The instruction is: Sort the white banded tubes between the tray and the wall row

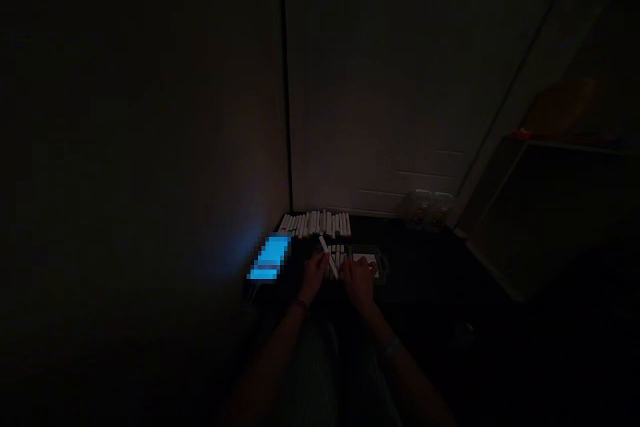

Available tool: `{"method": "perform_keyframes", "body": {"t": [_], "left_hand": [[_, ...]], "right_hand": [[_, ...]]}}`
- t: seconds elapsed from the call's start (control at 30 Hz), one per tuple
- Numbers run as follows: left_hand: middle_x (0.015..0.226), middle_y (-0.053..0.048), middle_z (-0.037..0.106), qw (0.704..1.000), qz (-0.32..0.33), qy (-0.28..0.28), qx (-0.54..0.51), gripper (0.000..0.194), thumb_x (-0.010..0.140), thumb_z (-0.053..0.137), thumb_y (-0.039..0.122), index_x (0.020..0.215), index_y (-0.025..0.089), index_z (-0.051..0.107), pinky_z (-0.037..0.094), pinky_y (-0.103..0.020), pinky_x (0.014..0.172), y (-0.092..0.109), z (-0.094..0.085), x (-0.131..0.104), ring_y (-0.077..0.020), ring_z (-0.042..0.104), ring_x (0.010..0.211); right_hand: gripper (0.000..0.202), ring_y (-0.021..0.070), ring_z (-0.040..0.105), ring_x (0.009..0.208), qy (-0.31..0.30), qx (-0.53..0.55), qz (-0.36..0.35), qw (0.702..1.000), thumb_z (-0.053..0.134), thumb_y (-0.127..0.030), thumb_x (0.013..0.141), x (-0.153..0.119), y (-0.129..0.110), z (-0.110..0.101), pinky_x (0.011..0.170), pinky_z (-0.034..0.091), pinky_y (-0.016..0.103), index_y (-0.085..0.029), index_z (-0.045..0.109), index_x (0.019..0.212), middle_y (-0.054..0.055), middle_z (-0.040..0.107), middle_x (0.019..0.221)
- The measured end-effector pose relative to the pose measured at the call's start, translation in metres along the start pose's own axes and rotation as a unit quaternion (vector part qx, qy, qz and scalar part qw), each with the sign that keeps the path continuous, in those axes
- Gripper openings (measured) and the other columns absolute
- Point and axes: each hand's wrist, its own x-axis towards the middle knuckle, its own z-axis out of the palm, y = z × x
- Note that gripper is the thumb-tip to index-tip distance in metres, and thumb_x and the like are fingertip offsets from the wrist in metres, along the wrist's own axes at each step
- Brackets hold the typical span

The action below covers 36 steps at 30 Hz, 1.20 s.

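Note:
In the dim light my left hand (pixel 314 272) is closed on a white marker (pixel 325 247), which it holds at a slant. The lower end of that marker comes close to the fingertips of my right hand (pixel 358 279). My right hand is bent with its fingers curled, partly over a clear plastic case (pixel 384 268) with a white sheet or lining inside. What those fingers hold is too dark to make out. Several more white markers (pixel 339 252) lie side by side between and behind my hands.
A long row of white markers (pixel 315 223) lies at the back of the dark table (pixel 415 280), against the wall. A lit, pixelated screen (pixel 270 258) is at the left. Two clear containers (pixel 431 210) stand at the back right. A shelf unit (pixel 565 207) rises at the right.

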Motion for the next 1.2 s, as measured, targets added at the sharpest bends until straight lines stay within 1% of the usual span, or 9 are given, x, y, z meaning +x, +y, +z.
{"method": "perform_keyframes", "body": {"t": [0.13, 0.2, 0.33, 0.5, 0.6, 0.73, 0.87, 1.0, 1.2], "left_hand": [[0.091, -0.006, 0.062, 0.999, 0.028, 0.009, 0.045, 0.033, 0.079, 0.041, 0.039, 0.092, 0.015, 0.060, 0.037, -0.032, 0.082, -0.001, 0.003, -0.001, -0.0174, 0.053, 0.087], [0.089, -0.006, 0.061, 0.993, 0.070, -0.009, 0.098, 0.031, 0.080, 0.040, 0.037, 0.090, 0.016, 0.061, 0.036, -0.033, 0.083, 0.000, 0.004, -0.002, -0.0174, 0.052, 0.087], [0.085, -0.005, 0.060, 0.974, 0.133, -0.030, 0.184, 0.027, 0.081, 0.039, 0.033, 0.086, 0.017, 0.060, 0.034, -0.033, 0.081, 0.003, 0.004, -0.005, -0.0172, 0.051, 0.084], [0.082, -0.005, 0.059, 0.968, 0.133, -0.023, 0.211, 0.029, 0.083, 0.036, 0.033, 0.085, 0.018, 0.060, 0.034, -0.033, 0.079, 0.007, 0.002, -0.006, -0.0168, 0.051, 0.083], [0.080, -0.005, 0.060, 0.970, 0.122, -0.031, 0.210, 0.032, 0.084, 0.032, 0.033, 0.084, 0.019, 0.061, 0.033, -0.032, 0.078, 0.011, 0.002, -0.008, -0.0165, 0.051, 0.082], [0.091, -0.004, 0.060, 0.965, 0.135, -0.047, 0.219, 0.028, 0.083, 0.035, 0.034, 0.091, 0.021, 0.059, 0.031, -0.033, 0.081, 0.021, 0.003, -0.012, -0.0177, 0.049, 0.090], [0.096, -0.003, 0.058, 0.947, 0.180, -0.072, 0.258, 0.027, 0.077, 0.045, 0.041, 0.094, 0.023, 0.056, 0.030, -0.035, 0.083, 0.033, 0.002, -0.019, -0.0204, 0.045, 0.096], [0.099, -0.005, 0.055, 0.934, 0.205, -0.080, 0.280, 0.041, 0.065, 0.056, 0.051, 0.094, 0.022, 0.056, 0.030, -0.037, 0.087, 0.042, 0.000, -0.022, -0.0233, 0.043, 0.099], [0.110, -0.006, 0.051, 0.919, 0.243, -0.111, 0.290, 0.053, 0.061, 0.059, 0.053, 0.105, 0.023, 0.052, 0.026, -0.040, 0.095, 0.039, 0.000, -0.022, -0.0247, 0.040, 0.107]], "right_hand": [[0.035, 0.0187, 0.049, 0.089, -0.003, 0.107, 0.031, 0.994, 0.032, -0.040, 0.086, 0.035, 0.008, -0.001, 0.082, 0.029, 0.032, -0.021, 0.060, 0.096, 0.006, 0.062, 0.091], [0.035, 0.0171, 0.052, 0.088, -0.040, 0.190, 0.029, 0.981, 0.037, -0.043, 0.083, 0.053, 0.007, 0.005, 0.079, 0.035, 0.029, -0.022, 0.058, 0.101, 0.004, 0.061, 0.097], [0.035, 0.0154, 0.056, 0.086, -0.129, 0.362, 0.023, 0.923, 0.043, -0.043, 0.079, 0.075, -0.001, 0.020, 0.076, 0.042, 0.027, -0.021, 0.059, 0.101, 0.003, 0.064, 0.092], [0.036, 0.0157, 0.059, 0.082, -0.166, 0.444, 0.033, 0.880, 0.048, -0.043, 0.075, 0.081, 0.008, 0.025, 0.073, 0.045, 0.028, -0.018, 0.061, 0.097, 0.003, 0.065, 0.087], [0.036, 0.0155, 0.059, 0.082, -0.121, 0.446, 0.070, 0.884, 0.050, -0.043, 0.073, 0.089, 0.025, 0.021, 0.072, 0.046, 0.027, -0.017, 0.061, 0.095, 0.004, 0.064, 0.092], [0.035, 0.0164, 0.059, 0.082, -0.044, 0.426, 0.104, 0.898, 0.050, -0.043, 0.073, 0.100, 0.050, 0.016, 0.073, 0.046, 0.028, -0.016, 0.062, 0.092, 0.007, 0.064, 0.092], [0.036, 0.0168, 0.060, 0.079, -0.048, 0.419, 0.116, 0.899, 0.048, -0.043, 0.073, 0.097, 0.060, 0.021, 0.072, 0.047, 0.029, -0.015, 0.062, 0.093, 0.007, 0.065, 0.089], [0.034, 0.0171, 0.059, 0.083, -0.052, 0.388, 0.110, 0.914, 0.048, -0.041, 0.073, 0.087, 0.057, 0.031, 0.075, 0.046, 0.031, -0.017, 0.063, 0.091, 0.006, 0.065, 0.090], [0.033, 0.0160, 0.059, 0.083, -0.053, 0.379, 0.103, 0.918, 0.047, -0.040, 0.075, 0.079, 0.052, 0.041, 0.074, 0.046, 0.029, -0.018, 0.063, 0.093, 0.005, 0.064, 0.094]]}}
